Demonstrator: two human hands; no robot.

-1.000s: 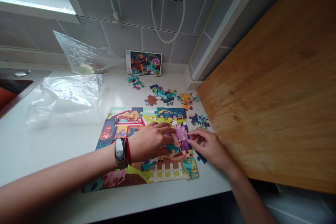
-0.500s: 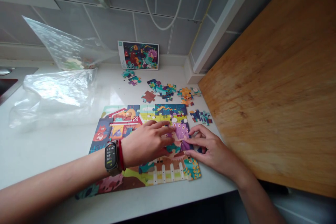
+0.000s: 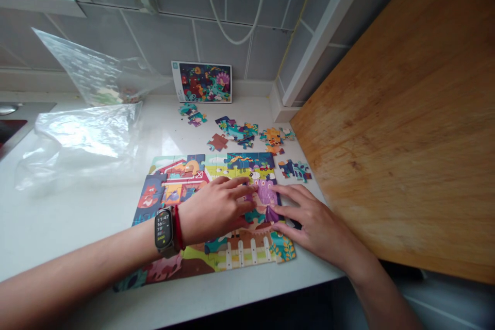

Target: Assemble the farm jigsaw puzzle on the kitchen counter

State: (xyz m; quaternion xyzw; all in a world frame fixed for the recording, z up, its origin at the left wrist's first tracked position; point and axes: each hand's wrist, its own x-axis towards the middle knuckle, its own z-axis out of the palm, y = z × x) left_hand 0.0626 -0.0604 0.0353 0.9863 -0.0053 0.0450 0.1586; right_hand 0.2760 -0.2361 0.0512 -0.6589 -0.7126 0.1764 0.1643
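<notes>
A colourful jigsaw puzzle [image 3: 201, 265] lies flat on the white counter, with a barn, animals and a white fence on it. Across its middle rests my left hand [image 3: 216, 206], palm down with the fingers apart, a watch [image 3: 164, 232] and red band on its wrist. My right hand [image 3: 305, 216] touches the puzzle's right edge, fingers spread, fingertips on the purple peacock pieces [image 3: 266, 193]. No loose piece shows in either hand. Part of the puzzle is hidden under my left hand and forearm.
Loose puzzle pieces [image 3: 237, 131] lie behind the puzzle, and more pieces [image 3: 296, 170] sit to its right. A picture card [image 3: 204, 82] leans on the tiled wall. Clear plastic bags [image 3: 88, 131] are at left. A wooden board [image 3: 406, 129] stands along the right side.
My right hand's fingers have spread and flattened onto the puzzle's right edge, from a more bent pose. My left hand has stayed in place.
</notes>
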